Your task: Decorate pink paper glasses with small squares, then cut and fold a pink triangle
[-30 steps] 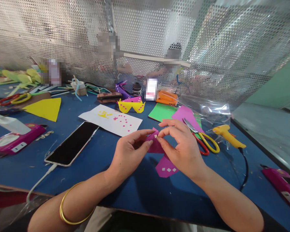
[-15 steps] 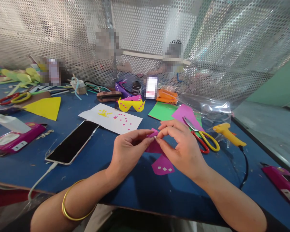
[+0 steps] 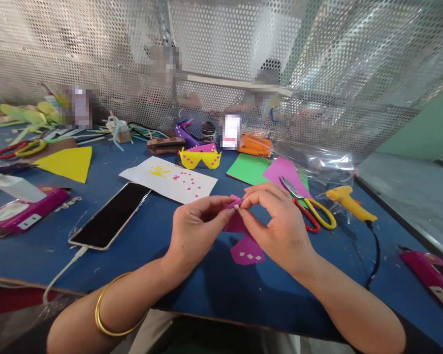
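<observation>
Both my hands meet over the blue table [image 3: 192,290] around a folded magenta paper piece [image 3: 246,250] dotted with small white squares. My left hand [image 3: 197,231] pinches its upper edge between thumb and fingers. My right hand [image 3: 276,221] is closed in a pinch on the same upper part, fingertips pressed to a tiny white square. The lower flap of the paper hangs below my right palm. A gold bangle circles my left forearm.
A phone [image 3: 110,216] on a cable lies left of my hands, beyond it a white sheet [image 3: 170,179] with small squares. Yellow paper glasses [image 3: 200,158], green and magenta sheets, scissors [image 3: 310,209] and a glue gun [image 3: 349,206] lie behind and right. People sit behind the perforated screen.
My hands have stayed together on the magenta paper with hardly any shift. The lower flap sits slightly higher and closer to my palm.
</observation>
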Tool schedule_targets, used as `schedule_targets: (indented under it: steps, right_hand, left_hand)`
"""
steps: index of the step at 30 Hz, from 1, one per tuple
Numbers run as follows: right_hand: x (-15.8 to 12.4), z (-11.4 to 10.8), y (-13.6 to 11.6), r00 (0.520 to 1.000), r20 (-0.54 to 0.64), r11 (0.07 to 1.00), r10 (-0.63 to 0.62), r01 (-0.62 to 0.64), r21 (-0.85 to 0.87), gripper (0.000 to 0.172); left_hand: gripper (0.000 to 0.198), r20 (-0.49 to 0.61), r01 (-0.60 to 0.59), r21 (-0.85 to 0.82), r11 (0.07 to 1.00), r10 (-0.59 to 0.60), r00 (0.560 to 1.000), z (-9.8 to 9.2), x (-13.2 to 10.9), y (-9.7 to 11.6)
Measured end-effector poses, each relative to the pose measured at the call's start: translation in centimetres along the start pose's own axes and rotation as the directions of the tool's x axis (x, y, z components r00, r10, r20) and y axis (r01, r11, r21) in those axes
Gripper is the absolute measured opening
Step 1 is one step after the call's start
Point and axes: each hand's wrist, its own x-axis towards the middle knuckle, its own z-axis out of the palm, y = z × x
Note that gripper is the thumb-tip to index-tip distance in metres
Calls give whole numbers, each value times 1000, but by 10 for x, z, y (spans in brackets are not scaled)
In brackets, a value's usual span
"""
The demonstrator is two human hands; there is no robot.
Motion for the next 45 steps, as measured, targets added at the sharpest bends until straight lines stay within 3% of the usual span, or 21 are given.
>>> schedule_targets:
  steps: [5,10,13,17,28,45]
  right_hand:
    - [0,-1,-2,987,34,981,157,-160,112,10]
    - [0,-4,-2,942,105,890,319,-335,310,15]
    - [0,-4,-2,896,176,795,407,-443,415,16]
    - [0,-3,-2,826,269,703,496,-564,433,14]
    - [-1,-2,-2,877,227,779,423,-480,403,10]
    - [-3,1,-4,882,182,786,435,-470,401,13]
  left_hand:
    - [12,21,26,-51,998,-25,999,1,-1,2]
    - [14,-8,58,-43,997,-58,998,0,-1,2]
    - [16,-11,86,-50,995,-87,996,0,1,2]
    - [18,22,127,-75,989,-126,992,-2,2,0]
    - [7,15,151,-98,984,-151,988,-4,5,-5]
    - [8,-15,89,37,995,-89,996,-2,2,0]
